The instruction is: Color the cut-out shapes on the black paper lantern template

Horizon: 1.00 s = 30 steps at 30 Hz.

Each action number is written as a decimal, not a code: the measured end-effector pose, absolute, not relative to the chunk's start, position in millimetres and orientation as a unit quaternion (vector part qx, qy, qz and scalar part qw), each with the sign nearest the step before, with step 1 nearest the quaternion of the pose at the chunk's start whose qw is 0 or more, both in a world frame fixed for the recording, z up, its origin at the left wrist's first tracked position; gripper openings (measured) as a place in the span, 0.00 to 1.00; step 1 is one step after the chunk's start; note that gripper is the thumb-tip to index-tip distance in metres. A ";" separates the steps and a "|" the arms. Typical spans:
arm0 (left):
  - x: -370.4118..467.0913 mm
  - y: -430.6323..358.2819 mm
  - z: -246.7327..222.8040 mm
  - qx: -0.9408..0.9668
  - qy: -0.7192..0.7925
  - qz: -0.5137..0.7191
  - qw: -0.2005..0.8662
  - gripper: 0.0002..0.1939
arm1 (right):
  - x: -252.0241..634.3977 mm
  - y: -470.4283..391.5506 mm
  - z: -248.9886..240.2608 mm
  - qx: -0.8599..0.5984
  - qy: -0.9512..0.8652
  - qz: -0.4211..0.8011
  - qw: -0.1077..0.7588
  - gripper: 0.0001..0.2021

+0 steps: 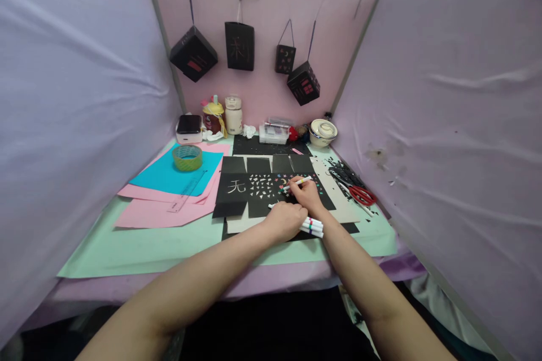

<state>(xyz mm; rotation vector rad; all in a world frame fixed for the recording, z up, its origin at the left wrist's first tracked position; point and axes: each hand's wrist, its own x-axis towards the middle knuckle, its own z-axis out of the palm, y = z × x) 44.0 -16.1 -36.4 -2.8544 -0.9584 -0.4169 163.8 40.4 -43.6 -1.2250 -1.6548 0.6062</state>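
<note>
My right hand (pixel 305 192) grips a white marker (pixel 301 180) with its fingers closed, tip end down at the black paper. Just below it, my left hand (pixel 285 221) is wrapped round several white markers (pixel 312 227) with coloured bands, their ends sticking out to the right. Both hands rest over a flat black paper cut-out (pixel 258 206) with fold flaps. A cut-out character, rows of small triangles and small coloured shapes run across its middle. The right hand is at the coloured shapes and partly hides them.
Blue paper (pixel 144 177), pink sheets (pixel 139 214), a tape roll (pixel 187 158) and a ruler (pixel 180 201) lie at left. Red-handled scissors (pixel 362 196) and black scraps (pixel 345 172) lie at right. Bottles (pixel 234 115), a clear case (pixel 274 134) and a lidded bowl (pixel 323 133) line the back. Black boxes (pixel 193 54) hang above.
</note>
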 end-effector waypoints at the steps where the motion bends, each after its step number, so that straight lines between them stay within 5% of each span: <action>1: 43.9 -16.0 -36.3 -0.938 -0.315 -0.137 0.051 0.05 | 164.2 41.1 -44.5 -0.501 -0.679 0.246 0.476 0.08; 30: 43.8 -16.8 -33.6 -0.937 -0.320 -0.131 0.044 0.05 | 163.9 38.9 -45.1 -0.483 -0.673 0.289 0.479 0.09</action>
